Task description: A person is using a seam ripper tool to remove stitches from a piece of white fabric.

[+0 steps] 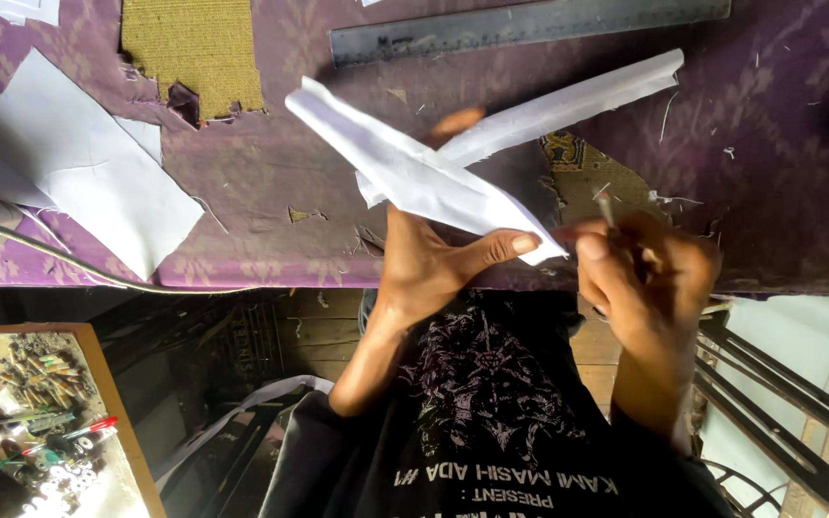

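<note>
My left hand [431,257] grips a folded strip of white fabric [414,168] between thumb and fingers, holding it above the table edge. The strip forms a V, one arm reaching up left, the other stretching up right [578,101]. My right hand [647,273] is closed at the folded corner, pinching a thin pen-like tool [606,206] whose tip points up; the tool is blurred.
The table wears a torn purple patterned cloth [779,173]. A long metal ruler [530,27] lies at the far edge. White fabric pieces [88,173] and a cable [59,259] lie left. A mustard woven patch [192,53] shows. A tray of small tools [31,422] sits lower left.
</note>
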